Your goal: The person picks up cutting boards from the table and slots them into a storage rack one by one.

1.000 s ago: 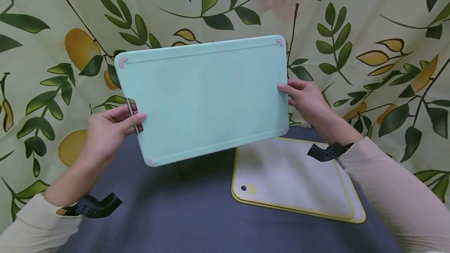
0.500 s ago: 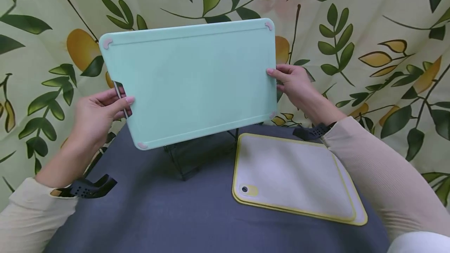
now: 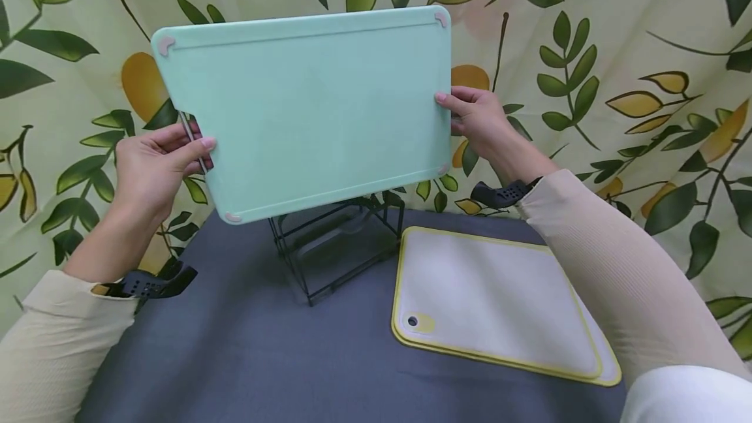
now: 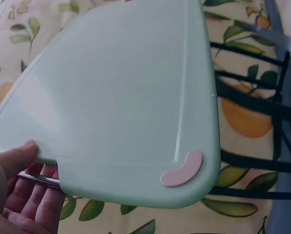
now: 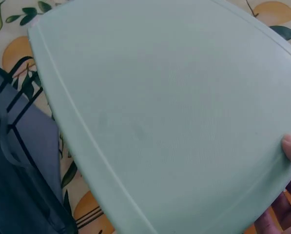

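A mint-green cutting board [image 3: 317,109] with pink corner pads is held up in the air, its broad face toward the head camera and its left end tilted lower. My left hand [image 3: 154,165] grips the metal handle bar [image 4: 39,179] at the board's left end, thumb on the face and fingers curled behind. On the right edge, my right hand [image 3: 478,116] pinches the board, thumb in front and fingers behind. Below and behind the board, a black wire rack [image 3: 311,296] stands on the table, its top partly hidden by the board.
Two white cutting boards with yellow rims, the upper one [image 3: 493,299] overlapping the lower one [image 3: 608,364], lie stacked on the grey-covered table [image 3: 294,364] at the right. A leaf-patterned curtain [image 3: 634,18] hangs behind. Something white [image 3: 684,397] shows at the lower right corner.
Both hands have raised the mint-green cutting board and carried it up and to the left. More of the black wire rack shows beneath it. The yellow-rimmed boards stay on the table.
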Demonstrator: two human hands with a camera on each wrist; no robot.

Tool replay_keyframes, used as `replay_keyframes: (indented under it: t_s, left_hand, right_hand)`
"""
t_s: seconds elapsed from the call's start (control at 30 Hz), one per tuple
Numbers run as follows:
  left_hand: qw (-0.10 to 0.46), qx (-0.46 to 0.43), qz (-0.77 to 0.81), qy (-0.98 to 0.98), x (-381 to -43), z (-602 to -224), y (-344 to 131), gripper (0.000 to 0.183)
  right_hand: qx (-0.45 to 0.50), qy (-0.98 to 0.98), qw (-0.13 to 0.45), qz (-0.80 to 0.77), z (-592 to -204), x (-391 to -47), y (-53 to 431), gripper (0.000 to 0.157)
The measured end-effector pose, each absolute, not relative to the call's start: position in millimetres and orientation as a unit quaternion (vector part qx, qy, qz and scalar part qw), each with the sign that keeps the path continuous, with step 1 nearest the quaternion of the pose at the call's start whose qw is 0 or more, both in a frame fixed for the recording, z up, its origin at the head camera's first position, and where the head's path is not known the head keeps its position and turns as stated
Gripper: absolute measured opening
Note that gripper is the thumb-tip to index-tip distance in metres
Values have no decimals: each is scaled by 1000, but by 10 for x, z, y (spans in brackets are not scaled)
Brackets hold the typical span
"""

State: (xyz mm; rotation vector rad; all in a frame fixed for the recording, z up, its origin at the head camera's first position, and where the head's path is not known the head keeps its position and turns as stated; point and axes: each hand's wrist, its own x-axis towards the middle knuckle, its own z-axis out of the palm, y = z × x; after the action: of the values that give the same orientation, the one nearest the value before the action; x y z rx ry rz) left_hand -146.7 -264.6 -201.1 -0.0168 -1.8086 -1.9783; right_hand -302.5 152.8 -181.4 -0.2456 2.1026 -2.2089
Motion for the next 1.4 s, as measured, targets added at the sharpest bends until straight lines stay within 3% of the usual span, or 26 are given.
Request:
replay_keyframes:
  t_s: [0.3, 1.4]
  left_hand:
    - [241, -31, -709, -662, -1592, -1917, -2687, 32]
    - [340, -27, -695, -633, -1583, -1917, -2795, 33]
  right_hand:
    - [-78, 650, 20, -756, -1819, -3183, 1445, 42]
    - [-140, 569, -3, -810, -1916, -3820, 908, 34]
